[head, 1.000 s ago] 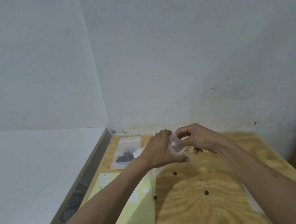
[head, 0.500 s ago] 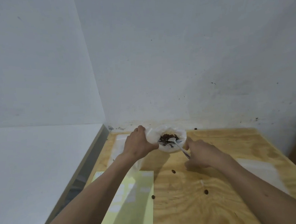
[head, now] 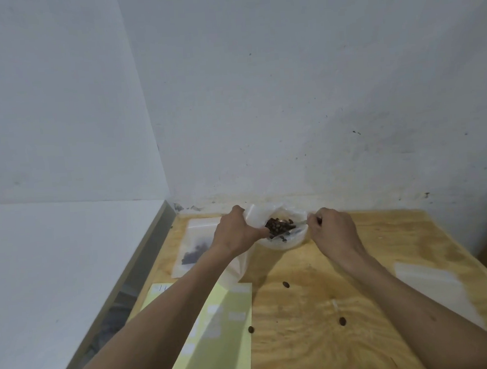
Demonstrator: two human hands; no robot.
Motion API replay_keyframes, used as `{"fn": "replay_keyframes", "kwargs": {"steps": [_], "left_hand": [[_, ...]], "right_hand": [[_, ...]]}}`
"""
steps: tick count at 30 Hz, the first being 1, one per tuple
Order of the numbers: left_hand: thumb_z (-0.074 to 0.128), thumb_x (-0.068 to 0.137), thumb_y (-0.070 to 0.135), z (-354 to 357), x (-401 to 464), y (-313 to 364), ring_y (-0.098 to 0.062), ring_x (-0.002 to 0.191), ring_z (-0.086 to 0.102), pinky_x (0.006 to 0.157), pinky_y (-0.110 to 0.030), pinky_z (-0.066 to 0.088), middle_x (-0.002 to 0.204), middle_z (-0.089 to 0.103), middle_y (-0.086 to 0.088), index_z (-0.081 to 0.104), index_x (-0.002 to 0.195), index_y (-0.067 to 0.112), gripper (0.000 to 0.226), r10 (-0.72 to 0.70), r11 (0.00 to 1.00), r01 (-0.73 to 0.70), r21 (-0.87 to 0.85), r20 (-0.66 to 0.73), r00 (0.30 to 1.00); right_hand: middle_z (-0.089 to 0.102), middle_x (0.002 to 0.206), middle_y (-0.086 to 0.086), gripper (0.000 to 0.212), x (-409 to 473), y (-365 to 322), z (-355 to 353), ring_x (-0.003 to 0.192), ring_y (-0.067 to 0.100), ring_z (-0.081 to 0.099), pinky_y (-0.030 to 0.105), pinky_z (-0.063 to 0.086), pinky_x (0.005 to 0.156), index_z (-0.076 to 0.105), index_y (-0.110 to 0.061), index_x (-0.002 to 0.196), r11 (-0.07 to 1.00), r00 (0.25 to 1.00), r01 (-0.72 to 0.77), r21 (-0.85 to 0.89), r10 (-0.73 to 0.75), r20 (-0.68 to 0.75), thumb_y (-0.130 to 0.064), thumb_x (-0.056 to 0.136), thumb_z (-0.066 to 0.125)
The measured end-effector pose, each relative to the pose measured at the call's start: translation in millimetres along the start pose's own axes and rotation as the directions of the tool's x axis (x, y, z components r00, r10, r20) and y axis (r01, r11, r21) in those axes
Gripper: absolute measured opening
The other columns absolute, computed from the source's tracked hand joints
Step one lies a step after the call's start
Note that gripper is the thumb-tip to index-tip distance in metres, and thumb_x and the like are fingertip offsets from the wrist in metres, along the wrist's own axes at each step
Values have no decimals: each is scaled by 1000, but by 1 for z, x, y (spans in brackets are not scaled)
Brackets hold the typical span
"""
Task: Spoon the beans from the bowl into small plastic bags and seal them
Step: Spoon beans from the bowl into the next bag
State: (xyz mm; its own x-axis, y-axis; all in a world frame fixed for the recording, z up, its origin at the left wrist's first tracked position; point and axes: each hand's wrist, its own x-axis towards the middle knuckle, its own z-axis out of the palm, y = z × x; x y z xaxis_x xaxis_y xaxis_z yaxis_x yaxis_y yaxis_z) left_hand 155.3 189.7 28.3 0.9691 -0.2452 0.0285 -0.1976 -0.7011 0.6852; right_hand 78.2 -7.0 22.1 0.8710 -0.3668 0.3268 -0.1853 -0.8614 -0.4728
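A white bowl [head: 291,242] with dark brown beans [head: 280,226] stands at the back of the wooden table [head: 317,309], near the wall. My left hand [head: 235,232] grips a clear plastic bag [head: 242,266] at the bowl's left rim; the bag hangs down toward the table. My right hand [head: 332,228] grips the handle of a metal spoon [head: 295,226], whose tip lies among the beans in the bowl. A flat clear bag with beans inside [head: 196,249] lies at the back left of the table.
A yellow-green sheet [head: 218,330] lies at the table's front left. A few loose beans [head: 286,284] are scattered on the wood. A flat clear bag [head: 434,286] lies at the right. A white surface [head: 55,269] adjoins the table's left edge.
One second ago both hands held a small bag together above the table. My right hand now holds the spoon in the bowl, and has shifted from the bowl's front to its right side.
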Motion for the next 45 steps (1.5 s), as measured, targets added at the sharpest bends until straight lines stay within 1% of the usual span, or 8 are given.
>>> {"fn": "replay_keyframes", "kwargs": {"steps": [5, 8, 14, 19, 31, 35, 39, 45], "left_hand": [[80, 74, 44, 0, -1, -1, -24, 95, 61, 69, -35, 50, 109, 60, -5, 49, 123, 10, 67, 18, 1000, -18, 6, 18, 1000], [80, 73, 48, -4, -1, -4, -24, 95, 60, 69, -36, 49, 109, 60, -5, 50, 120, 12, 67, 6, 1000, -6, 3, 6, 1000], [85, 67, 59, -6, -5, -9, -23, 108, 60, 75, -31, 47, 121, 62, -4, 48, 135, 10, 91, 35, 998, -37, -48, -39, 999], [83, 60, 71, -8, -14, -5, -23, 125, 53, 93, -30, 47, 138, 57, -6, 40, 146, 7, 116, 87, 991, -89, -95, -33, 996], [81, 72, 60, -6, -13, 9, -20, 114, 57, 85, -29, 47, 126, 60, -1, 47, 137, 12, 88, 206, 976, -210, -55, -61, 977], [81, 73, 58, -8, -11, 17, -13, 102, 59, 69, -18, 44, 119, 62, 3, 49, 133, 12, 82, 174, 978, -179, -103, -53, 983], [83, 76, 49, -6, -8, 21, -9, 100, 62, 70, -19, 45, 97, 71, 5, 57, 109, 15, 54, 167, 978, -170, -117, -36, 985], [83, 71, 56, -6, -8, 21, -11, 91, 61, 67, -23, 48, 105, 63, 4, 51, 129, 11, 81, 172, 980, -175, -95, -48, 984]], "right_hand": [[54, 57, 17, 45, 2, 3, 22, 49, 24, 49, 30, 36, 53, 66, 10, 74, 866, 935, -355, 353, 324, 144, -21, 100, 48], [52, 58, 13, 38, 5, 4, 17, 47, 24, 47, 30, 37, 56, 63, 1, 70, 797, 910, -413, 441, 381, 163, -21, 98, 49], [52, 58, 12, 42, 7, 10, -11, 55, 25, 49, 33, 36, 57, 65, 16, 82, 847, 937, -336, 413, 347, 50, -23, 94, 50], [56, 55, 6, 35, 8, 7, -39, 54, 27, 51, 33, 40, 59, 66, -7, 68, 842, 949, -299, 450, 313, 45, -23, 95, 51], [51, 59, 1, 28, 20, -7, -71, 51, 19, 43, 31, 35, 50, 64, -7, 72, 749, 973, -232, 620, 190, 133, -22, 94, 57], [53, 57, -9, 33, 13, -8, -70, 48, 5, 47, 24, 39, 58, 66, -16, 76, 882, 998, -32, 471, 4, 60, -35, 101, 56], [50, 54, 1, 27, 5, -10, -73, 52, 9, 45, 20, 35, 54, 62, -20, 80, 928, 971, 234, 289, -210, -112, -32, 103, 54], [46, 53, -3, 29, 3, 3, -73, 50, 14, 43, 22, 34, 52, 63, -16, 84, 937, 964, 224, 268, -174, -201, -33, 104, 51]]}}
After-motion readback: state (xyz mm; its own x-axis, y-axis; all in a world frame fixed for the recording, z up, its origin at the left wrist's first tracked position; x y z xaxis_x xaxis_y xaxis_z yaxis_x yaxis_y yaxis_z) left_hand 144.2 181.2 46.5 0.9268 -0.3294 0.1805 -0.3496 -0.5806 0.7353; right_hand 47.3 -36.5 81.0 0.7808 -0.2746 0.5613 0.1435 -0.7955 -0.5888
